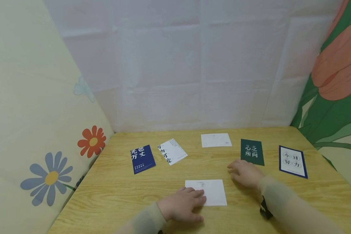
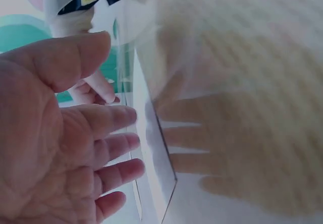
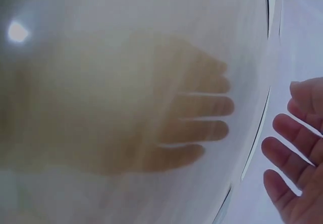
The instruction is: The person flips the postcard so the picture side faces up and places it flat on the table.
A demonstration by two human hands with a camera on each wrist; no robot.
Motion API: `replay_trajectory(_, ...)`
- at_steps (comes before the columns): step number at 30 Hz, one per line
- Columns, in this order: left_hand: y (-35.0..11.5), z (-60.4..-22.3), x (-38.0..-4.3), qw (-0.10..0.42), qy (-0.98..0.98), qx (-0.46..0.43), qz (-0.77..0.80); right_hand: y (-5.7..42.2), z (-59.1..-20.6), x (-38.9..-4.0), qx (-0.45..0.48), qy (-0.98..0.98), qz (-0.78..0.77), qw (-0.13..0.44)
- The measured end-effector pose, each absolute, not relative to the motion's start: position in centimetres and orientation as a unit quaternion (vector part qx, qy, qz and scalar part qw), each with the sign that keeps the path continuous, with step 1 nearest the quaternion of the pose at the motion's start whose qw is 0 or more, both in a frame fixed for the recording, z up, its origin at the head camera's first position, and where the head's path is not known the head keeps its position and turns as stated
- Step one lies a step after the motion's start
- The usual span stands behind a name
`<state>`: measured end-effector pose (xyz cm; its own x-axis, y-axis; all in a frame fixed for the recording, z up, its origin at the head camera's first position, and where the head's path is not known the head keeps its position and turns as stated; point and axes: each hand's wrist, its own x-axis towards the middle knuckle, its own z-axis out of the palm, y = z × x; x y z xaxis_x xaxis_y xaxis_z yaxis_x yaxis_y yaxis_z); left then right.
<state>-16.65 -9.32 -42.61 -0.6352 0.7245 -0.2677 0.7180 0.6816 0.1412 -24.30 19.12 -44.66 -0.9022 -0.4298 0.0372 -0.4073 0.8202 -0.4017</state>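
Note:
My left hand [image 1: 182, 204], fingers spread and fairly straight, reaches over the near white card [image 1: 216, 191], covering its left part. In the left wrist view that hand [image 2: 55, 138] faces palm down above the table with nothing in its grasp, its fingertips near the edge of the white card [image 2: 152, 138]. My right hand [image 1: 247, 174] is nearest to the green card [image 1: 253, 149] with white characters and overlaps its lower edge. The right wrist view shows the right hand's [image 3: 300, 148] fingers relaxed and slightly bent, holding nothing; a hand-shaped shadow falls on the tabletop.
On the wooden table [image 1: 111, 195] lie a blue card [image 1: 144, 164], a tilted white card with black characters [image 1: 176, 152], a plain white card [image 1: 214, 140] at the back, and a blue-bordered card [image 1: 292, 161] at right. A white cloth backdrop [image 1: 193, 65] hangs behind.

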Motion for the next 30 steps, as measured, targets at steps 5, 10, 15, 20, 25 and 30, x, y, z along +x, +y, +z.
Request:
replay_trajectory(5, -9.4, -42.7, -17.6, 0.096, 0.917, 0.387, 0.036, 18.0, -45.0, -23.5, -0.214, 0.943, -0.251, 0.041)
replay_trajectory(10, -9.7, -42.8, -18.7, 0.062, 0.930, 0.345, 0.109, 16.9, -45.0, -22.8, -0.186, 0.936, -0.291, 0.072)
replay_trajectory(15, -10.5, -43.5, -19.7, 0.079, 0.940, 0.275, 0.185, 16.1, -44.9, -22.5, -0.168, 0.931, -0.309, 0.095)
replay_trajectory(20, -11.2, -44.5, -20.9, 0.103, 0.935, 0.192, 0.281, 15.5, -45.0, -22.4, -0.152, 0.925, -0.332, 0.108)
replay_trajectory(25, -11.6, -45.0, -21.8, 0.106, 0.934, 0.157, 0.304, 15.0, -45.0, -22.4, -0.129, 0.922, -0.344, 0.122)
replay_trajectory(30, -11.6, -45.1, -22.1, 0.112, 0.939, 0.150, 0.288, 14.7, -45.0, -22.5, -0.111, 0.919, -0.351, 0.138)
